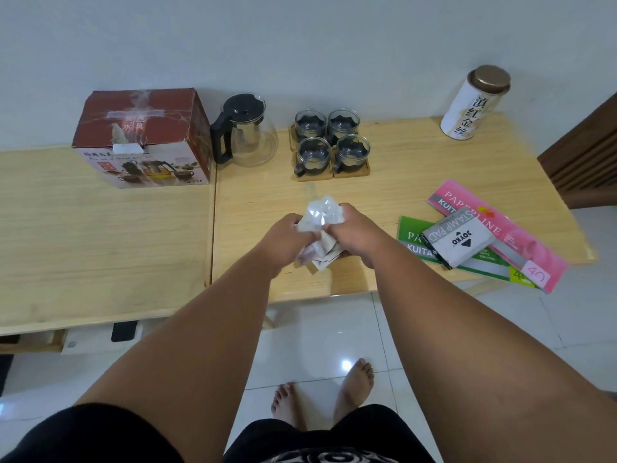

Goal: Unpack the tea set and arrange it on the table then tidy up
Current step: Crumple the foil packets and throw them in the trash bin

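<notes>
Wrapping [322, 217], crumpled, white and clear: held above the near part of the counter [417, 168]. The left hand [283, 235] grips it from 9 o'clock and the right hand [354, 228] from 3 o'clock, the fingers of both curled tightly into it. Glass teapot [248, 135], black lid and handle: upright at 11 o'clock from the hands, handle turned toward the box. Four glass cups [332, 142]: at 12 o'clock from the hands, in a close two-by-two block on wooden coasters [350, 170], near the back edge. Tea set box [143, 135], red top, closed: at 10 o'clock, just beside the teapot. Tea tin [474, 105], white with a bronze lid: upright at 1 o'clock, at the far corner. Stamp pad box [457, 238]: at 3 o'clock, lying across a green booklet [412, 235] and a pink booklet [521, 235].
</notes>
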